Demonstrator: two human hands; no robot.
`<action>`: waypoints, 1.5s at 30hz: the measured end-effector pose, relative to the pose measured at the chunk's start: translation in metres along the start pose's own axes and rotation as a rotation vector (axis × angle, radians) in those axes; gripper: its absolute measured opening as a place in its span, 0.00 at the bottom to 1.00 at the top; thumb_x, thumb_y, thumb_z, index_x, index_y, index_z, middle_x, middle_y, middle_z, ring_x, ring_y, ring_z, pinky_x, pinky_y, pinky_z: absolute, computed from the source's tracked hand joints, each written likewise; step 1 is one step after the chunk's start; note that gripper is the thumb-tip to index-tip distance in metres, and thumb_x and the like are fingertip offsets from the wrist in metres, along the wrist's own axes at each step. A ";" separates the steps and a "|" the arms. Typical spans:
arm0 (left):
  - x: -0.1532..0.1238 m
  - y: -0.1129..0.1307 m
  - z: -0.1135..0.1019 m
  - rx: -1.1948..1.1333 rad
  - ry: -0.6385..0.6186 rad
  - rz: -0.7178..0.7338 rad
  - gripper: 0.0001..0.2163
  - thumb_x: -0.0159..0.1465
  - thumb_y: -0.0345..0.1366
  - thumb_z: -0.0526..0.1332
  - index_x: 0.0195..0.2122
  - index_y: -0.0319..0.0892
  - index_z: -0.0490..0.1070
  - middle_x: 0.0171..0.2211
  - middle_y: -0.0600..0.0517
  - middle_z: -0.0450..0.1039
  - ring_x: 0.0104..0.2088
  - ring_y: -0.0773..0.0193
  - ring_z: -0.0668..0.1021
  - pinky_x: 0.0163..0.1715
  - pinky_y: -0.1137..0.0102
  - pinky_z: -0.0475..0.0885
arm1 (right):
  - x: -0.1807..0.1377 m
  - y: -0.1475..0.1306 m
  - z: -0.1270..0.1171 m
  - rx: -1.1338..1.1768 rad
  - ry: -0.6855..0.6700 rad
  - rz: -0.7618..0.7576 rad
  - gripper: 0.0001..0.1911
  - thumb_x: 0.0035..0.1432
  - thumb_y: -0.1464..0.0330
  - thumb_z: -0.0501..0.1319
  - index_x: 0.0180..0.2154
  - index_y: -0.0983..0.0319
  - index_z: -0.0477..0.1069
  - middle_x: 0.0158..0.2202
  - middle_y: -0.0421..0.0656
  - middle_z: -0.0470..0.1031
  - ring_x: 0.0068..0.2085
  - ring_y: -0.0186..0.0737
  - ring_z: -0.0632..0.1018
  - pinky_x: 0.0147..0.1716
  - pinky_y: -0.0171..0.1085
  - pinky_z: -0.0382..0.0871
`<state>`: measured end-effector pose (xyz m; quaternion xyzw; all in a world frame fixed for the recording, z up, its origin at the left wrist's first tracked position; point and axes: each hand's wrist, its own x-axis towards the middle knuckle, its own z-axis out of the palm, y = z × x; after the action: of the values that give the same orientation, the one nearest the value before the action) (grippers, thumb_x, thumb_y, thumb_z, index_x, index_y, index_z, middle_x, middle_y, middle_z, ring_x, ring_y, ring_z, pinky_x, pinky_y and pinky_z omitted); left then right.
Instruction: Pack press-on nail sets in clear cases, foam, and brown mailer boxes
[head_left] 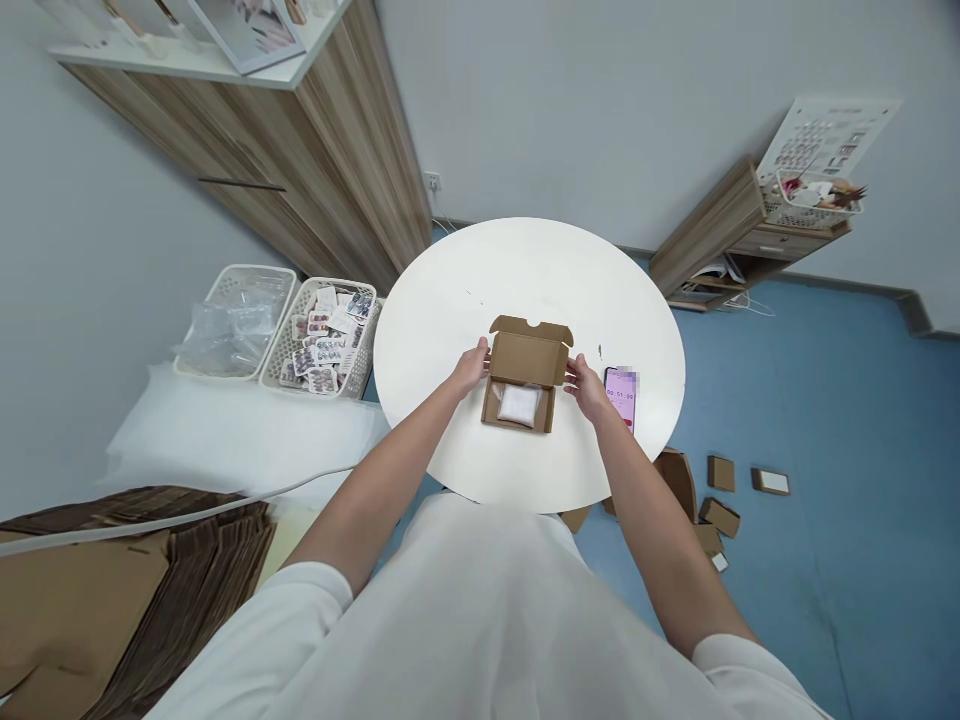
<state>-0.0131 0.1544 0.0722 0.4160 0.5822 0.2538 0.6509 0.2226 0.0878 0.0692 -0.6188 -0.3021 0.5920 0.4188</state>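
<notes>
left hand (472,366) grips cardboard box (523,385) at its left side | right hand (583,385) grips its right side | box mid-desk (525,270), lid up, white packet (519,404) inside | phone (621,396) just right

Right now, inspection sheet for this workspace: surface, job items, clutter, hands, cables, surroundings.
Surface: round white table, no spills seen.
Job's things: cardboard box, lid up, white packet inside.
Clutter: lit phone right of the box.
Grippers: left hand on the box's left side, right hand on its right; grip too small to tell.
Cables: white cords by the right cabinet.
Surroundings: white baskets at left, flat cardboard stack, small boxes on blue floor.
</notes>
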 end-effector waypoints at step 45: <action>-0.071 -0.057 -0.012 0.303 -0.155 0.221 0.22 0.52 0.35 0.60 0.50 0.45 0.63 0.55 0.48 0.61 0.56 0.55 0.63 0.49 0.65 0.64 | -0.077 0.043 0.008 -0.238 0.004 0.016 0.19 0.49 0.61 0.59 0.44 0.59 0.68 0.47 0.45 0.70 0.45 0.39 0.72 0.44 0.40 0.66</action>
<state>-0.0472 0.0702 0.0637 0.5887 0.5128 0.2004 0.5919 0.2009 0.0021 0.0692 -0.6676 -0.3644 0.5540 0.3384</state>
